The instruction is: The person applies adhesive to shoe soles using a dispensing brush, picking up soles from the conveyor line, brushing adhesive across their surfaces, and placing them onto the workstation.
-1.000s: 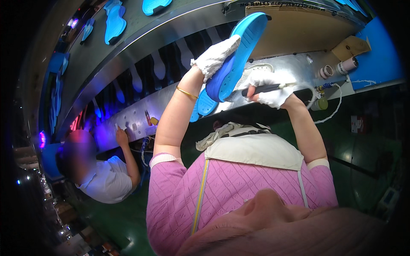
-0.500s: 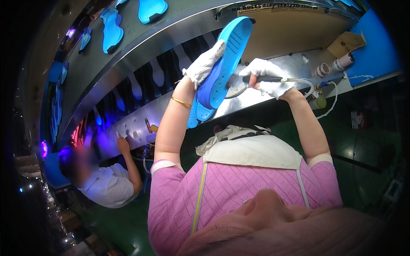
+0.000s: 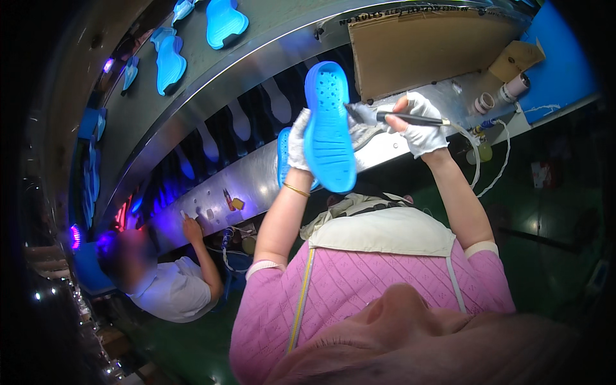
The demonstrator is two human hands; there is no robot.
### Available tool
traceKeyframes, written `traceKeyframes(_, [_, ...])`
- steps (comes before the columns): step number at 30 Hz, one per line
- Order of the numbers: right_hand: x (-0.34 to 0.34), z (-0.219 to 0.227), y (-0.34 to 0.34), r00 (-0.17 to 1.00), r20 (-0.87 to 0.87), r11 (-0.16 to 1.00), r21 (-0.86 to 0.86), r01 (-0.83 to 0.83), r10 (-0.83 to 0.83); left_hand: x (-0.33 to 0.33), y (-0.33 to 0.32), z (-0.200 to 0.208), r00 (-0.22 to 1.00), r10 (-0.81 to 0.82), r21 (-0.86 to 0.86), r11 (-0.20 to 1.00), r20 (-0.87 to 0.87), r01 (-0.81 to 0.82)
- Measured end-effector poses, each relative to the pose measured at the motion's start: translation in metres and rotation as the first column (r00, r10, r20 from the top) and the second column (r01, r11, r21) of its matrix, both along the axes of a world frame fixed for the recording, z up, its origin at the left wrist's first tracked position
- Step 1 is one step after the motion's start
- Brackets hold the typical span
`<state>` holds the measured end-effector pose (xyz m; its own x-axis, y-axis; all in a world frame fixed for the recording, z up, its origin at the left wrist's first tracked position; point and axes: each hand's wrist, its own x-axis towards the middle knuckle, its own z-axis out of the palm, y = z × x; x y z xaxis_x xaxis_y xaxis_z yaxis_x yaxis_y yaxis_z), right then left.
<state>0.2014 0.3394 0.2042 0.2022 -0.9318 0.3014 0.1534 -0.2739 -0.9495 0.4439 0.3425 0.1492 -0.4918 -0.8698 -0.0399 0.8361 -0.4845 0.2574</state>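
My left hand, in a white glove, grips a bright blue shoe sole from its left side. The sole stands nearly upright over the bench, its holed end up and its ribbed end toward me; most of my left fingers are hidden behind it. In my gloved right hand, with thumb and fingertip bare, is a black-handled brush whose rear end joins a pale tube. The bristles are at the sole's right edge; whether they touch it I cannot tell. Another blue sole shows partly behind my left hand.
A metal workbench runs under a long conveyor carrying blue soles. Pale soles hang or stand below it. Cardboard and spools are at the right. A co-worker works at the left. A tube loops by my right arm.
My left hand has turned the sole over end for end, lowering it toward me, so its ribbed end now points down. My right hand has moved slightly right with the brush.
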Motion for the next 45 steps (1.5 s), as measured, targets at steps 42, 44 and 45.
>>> traceKeyframes(42, [-0.003, 0.004, 0.013, 0.990, -0.142, 1.000, -0.012, -0.028, 0.026, -0.047, 0.010, 0.038, 0.987, 0.125, -0.138, 0.981, -0.106, -0.139])
traceKeyframes(44, [-0.001, 0.007, 0.015, 0.997, -0.076, 0.994, -0.110, -0.026, 0.017, -0.056, 0.021, 0.041, 0.990, 0.120, -0.166, 0.977, -0.080, -0.132])
traceKeyframes(45, [0.001, 0.007, 0.018, 1.000, -0.006, 0.986, -0.166, -0.007, 0.006, -0.058, 0.022, 0.041, 0.982, 0.174, -0.146, 0.976, 0.069, -0.163])
